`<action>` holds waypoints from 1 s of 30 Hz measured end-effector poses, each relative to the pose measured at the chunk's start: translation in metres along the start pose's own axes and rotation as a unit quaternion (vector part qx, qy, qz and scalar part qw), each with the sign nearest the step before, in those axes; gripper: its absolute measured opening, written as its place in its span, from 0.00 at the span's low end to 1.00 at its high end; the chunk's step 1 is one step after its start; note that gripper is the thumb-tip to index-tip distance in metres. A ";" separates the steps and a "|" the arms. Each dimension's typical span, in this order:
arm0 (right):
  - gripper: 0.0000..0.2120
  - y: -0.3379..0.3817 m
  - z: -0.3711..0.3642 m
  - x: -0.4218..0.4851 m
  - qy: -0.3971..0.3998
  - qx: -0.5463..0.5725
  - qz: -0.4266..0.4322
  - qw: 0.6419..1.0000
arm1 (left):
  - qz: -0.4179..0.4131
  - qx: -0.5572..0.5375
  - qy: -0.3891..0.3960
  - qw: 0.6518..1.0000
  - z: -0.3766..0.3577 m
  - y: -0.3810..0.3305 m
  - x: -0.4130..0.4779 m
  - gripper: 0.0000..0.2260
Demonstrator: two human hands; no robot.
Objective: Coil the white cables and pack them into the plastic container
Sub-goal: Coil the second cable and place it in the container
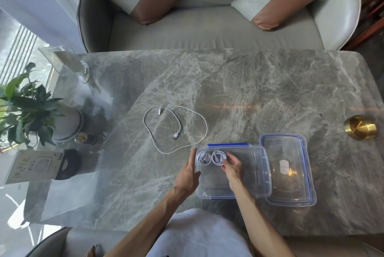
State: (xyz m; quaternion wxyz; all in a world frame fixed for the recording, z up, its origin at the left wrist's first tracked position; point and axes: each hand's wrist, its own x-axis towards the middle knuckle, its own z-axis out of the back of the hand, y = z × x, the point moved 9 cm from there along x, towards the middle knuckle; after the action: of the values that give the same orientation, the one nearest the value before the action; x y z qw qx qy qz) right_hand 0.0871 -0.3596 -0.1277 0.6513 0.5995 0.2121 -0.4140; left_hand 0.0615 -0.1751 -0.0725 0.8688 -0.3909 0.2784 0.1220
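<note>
A clear plastic container (pixel 257 175) with blue clips stands on the marble table in front of me. Two coiled white cables lie side by side in its far left corner: one coil (pixel 203 158) at the left wall, the other coil (pixel 218 158) just right of it. My right hand (pixel 233 166) reaches into the container, fingertips pinching the right coil. My left hand (pixel 190 171) rests flat against the container's left outer wall. A third white cable (pixel 176 130) lies uncoiled in loose loops on the table, left of and beyond the container.
The container's clear lid (pixel 288 170) with blue seal lies to its right. A gold round object (pixel 360 128) sits at the right edge. A potted plant (pixel 31 107), a glass vase (pixel 83 69), a small jar and a card stand crowd the left. A sofa lies beyond.
</note>
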 end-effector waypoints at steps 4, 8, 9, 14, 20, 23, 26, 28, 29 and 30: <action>0.13 -0.001 0.009 0.005 -0.034 -0.038 0.030 0.998 | -0.004 -0.020 0.005 1.000 0.001 0.001 -0.001 0.40; 0.12 -0.005 0.012 0.005 -0.035 -0.033 0.027 0.998 | -0.007 -0.033 0.009 0.999 0.002 0.003 -0.001 0.39; 0.12 -0.005 0.011 0.003 -0.033 -0.028 0.032 0.999 | -0.008 -0.035 0.010 0.999 0.002 0.002 -0.001 0.39; 0.11 -0.009 0.010 -0.002 -0.034 -0.029 0.062 0.997 | -0.011 -0.033 0.008 0.999 0.002 0.003 -0.001 0.39; 0.11 -0.005 0.015 0.002 -0.012 -0.046 0.072 0.996 | -0.023 -0.024 0.010 0.999 0.002 0.002 -0.001 0.38; 0.11 0.000 0.017 0.003 0.005 -0.059 0.067 0.996 | -0.022 -0.019 0.012 1.000 0.000 0.004 0.000 0.38; 0.13 0.006 0.020 0.005 0.007 -0.060 0.065 0.996 | -0.018 -0.017 0.010 1.000 0.000 0.004 0.000 0.38; 0.16 0.008 0.024 0.006 0.005 -0.059 0.058 0.997 | -0.018 -0.018 0.009 1.000 -0.001 0.004 0.001 0.38; 0.16 0.009 0.024 0.006 0.007 -0.062 0.056 0.996 | -0.018 -0.020 0.009 1.000 -0.001 0.004 0.001 0.38; 0.16 0.010 0.024 0.007 0.012 -0.065 0.057 0.996 | -0.021 -0.022 0.010 0.999 -0.002 0.004 0.001 0.38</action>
State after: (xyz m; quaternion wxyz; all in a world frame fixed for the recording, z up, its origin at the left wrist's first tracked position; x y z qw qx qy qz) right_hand 0.0936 -0.3855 -0.1220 0.7085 0.5722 0.2120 -0.3544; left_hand 0.0600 -0.1732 -0.0769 0.8595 -0.4169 0.2758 0.1065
